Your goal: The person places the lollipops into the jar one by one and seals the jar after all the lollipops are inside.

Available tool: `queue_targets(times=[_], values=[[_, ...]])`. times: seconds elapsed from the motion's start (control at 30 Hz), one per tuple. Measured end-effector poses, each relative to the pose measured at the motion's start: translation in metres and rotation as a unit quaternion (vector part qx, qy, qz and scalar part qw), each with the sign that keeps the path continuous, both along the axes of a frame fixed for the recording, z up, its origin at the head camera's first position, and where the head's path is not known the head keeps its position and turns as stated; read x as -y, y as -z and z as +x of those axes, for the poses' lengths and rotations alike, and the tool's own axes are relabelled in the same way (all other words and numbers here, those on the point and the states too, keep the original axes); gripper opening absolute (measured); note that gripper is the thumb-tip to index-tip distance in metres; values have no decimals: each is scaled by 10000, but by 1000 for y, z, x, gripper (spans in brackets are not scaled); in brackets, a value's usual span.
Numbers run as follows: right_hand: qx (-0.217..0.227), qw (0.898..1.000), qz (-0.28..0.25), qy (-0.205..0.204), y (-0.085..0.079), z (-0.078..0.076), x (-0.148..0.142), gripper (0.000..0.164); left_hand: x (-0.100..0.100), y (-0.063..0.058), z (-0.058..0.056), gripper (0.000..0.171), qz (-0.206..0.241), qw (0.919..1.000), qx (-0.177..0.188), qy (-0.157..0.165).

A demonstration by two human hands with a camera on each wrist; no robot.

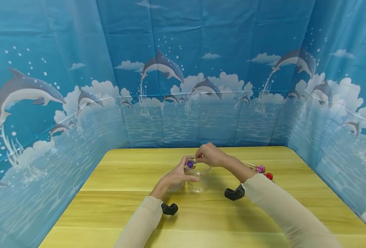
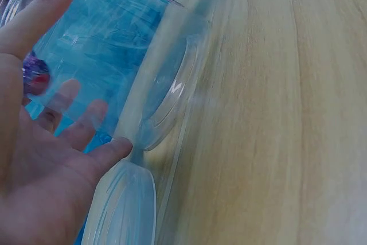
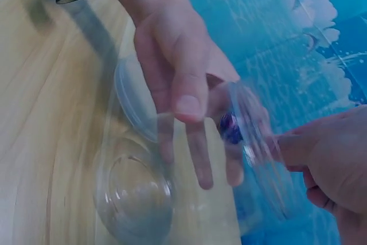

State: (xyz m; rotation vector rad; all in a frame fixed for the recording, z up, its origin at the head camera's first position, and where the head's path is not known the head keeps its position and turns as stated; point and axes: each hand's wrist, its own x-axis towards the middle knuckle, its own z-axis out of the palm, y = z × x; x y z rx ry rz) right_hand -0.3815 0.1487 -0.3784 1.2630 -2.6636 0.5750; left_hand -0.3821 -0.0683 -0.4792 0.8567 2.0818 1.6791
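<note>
A clear plastic jar [image 1: 197,186] stands near the middle of the table, its mouth upward. My left hand [image 1: 177,176] holds it from the left, thumb on the near side and fingers spread behind the wall. At the jar's mouth is a purple-wrapped lollipop [image 3: 231,129]; my right hand [image 1: 212,155] pinches its stick from the right. Seen through the clear wall, the lollipop head [image 2: 35,76] shows in the left wrist view. Under the left hand lies a translucent round lid [image 2: 129,210], partly hidden by that hand in the head view.
Several wrapped lollipops lie to the right by my right forearm, among them a pink one [image 1: 260,169] and a red one [image 1: 269,176]; the forearm partly covers them. The yellow wood-grain table [image 1: 121,199] ends at a blue dolphin-print curtain [image 1: 176,120].
</note>
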Motion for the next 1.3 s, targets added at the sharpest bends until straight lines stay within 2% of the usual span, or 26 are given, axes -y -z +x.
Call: queue_targets(times=[0.2,0.37,0.47,0.7,0.93,1.17,1.3], values=[[-20,9979,526,-380,5,-6,19,7,5,-4,2,78,-126,9998,-69,-111],[-56,9948,751,-687,9,-10,30,26,7,-3,2,72,-126,9999,-80,0],[-93,9941,806,-722,11,-10,32,30,6,-3,1,72,-77,9999,-65,98],[-273,9946,797,-610,12,-10,29,14,3,-2,1,75,21,9998,13,194],[-230,9954,600,-717,11,-8,24,15,0,-1,0,70,6,9998,-12,196],[-130,9952,174,-959,8,-8,15,9,0,-2,0,71,69,9997,159,177],[-132,9957,100,-906,4,-6,6,11,-1,-2,0,72,-6,9999,115,116]])
